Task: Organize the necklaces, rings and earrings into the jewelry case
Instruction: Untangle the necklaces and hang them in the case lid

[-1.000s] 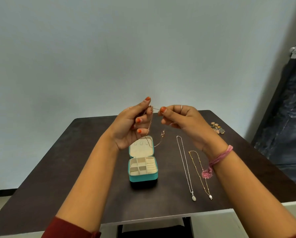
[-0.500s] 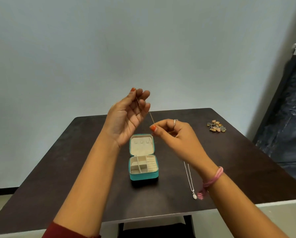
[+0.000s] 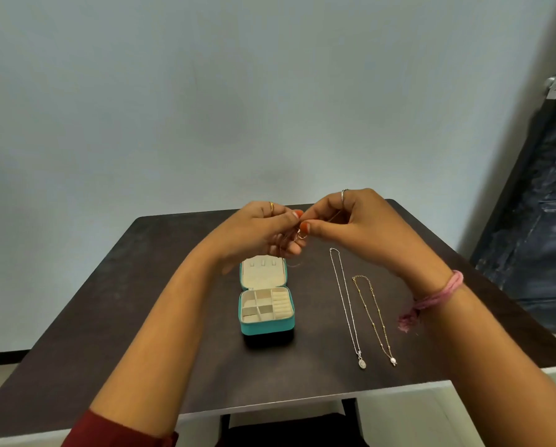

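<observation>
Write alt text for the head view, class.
Both hands, left and right, pinch a thin rose-gold necklace above an open teal jewelry case on a dark table. A silver necklace and gold necklace lie right of it.

Open teal jewelry case (image 3: 266, 327), two necklaces laid out, a third chain held above.

The small square case sits mid-table with its lid folded back flat, cream lining showing, the base split into little compartments with ring rolls on the right. To its right lie a silver necklace (image 3: 346, 304) with an oval pendant and, just beside it, a shorter gold necklace (image 3: 374, 321) ending in a pearl drop, both stretched lengthwise. A thin rose-gold chain (image 3: 301, 233) with a small ring pendant hangs above the lid.
</observation>
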Available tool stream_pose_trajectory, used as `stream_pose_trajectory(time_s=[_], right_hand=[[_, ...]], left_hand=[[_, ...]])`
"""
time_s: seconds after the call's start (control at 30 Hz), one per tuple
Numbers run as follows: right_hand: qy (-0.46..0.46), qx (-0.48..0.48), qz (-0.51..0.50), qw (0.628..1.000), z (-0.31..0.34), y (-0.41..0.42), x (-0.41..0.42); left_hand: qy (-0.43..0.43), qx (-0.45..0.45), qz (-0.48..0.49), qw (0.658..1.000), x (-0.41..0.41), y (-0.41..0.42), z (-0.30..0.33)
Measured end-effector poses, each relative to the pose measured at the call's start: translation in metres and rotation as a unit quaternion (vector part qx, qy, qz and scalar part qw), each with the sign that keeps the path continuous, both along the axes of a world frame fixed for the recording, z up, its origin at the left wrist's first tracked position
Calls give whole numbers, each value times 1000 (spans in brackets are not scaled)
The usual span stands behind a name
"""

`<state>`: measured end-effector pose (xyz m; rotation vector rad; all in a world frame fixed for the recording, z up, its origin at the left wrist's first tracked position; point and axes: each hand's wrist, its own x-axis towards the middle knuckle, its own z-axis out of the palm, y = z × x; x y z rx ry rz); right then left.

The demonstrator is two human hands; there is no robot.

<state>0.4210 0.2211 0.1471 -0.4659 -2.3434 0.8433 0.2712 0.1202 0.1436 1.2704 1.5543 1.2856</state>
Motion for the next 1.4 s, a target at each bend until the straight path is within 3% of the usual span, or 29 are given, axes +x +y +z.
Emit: stream_pose_trajectory(time_s=[0.2, 0.37, 0.63, 0.87, 1.1, 1.23, 1.3, 1.4], right_hand=[[51, -134, 74, 987, -6, 13, 0], [59, -179, 86, 978, -14, 18, -7], [100, -304, 71, 945, -33, 19, -15], [96, -389, 78, 913, -63, 12, -7], [102, -300, 51, 947, -74, 2, -10], [108, -293, 40, 949, -73, 3, -12], [79, -337, 62, 936, -73, 4, -11], [88, -453, 117, 879, -76, 2, -11]], left_hand=[[-91, -2, 3, 996, -1, 7, -13], [-176, -13, -10, 984, 5, 11, -25], [-414, 44, -46, 908, 12, 16, -52], [-431, 90, -42, 897, 12, 18, -62], [-359, 61, 0, 931, 13, 16, -66], [-327, 56, 13, 943, 12, 19, -68], [-358, 63, 18, 932, 11, 19, -69], [-436, 89, 10, 895, 10, 21, -72]])
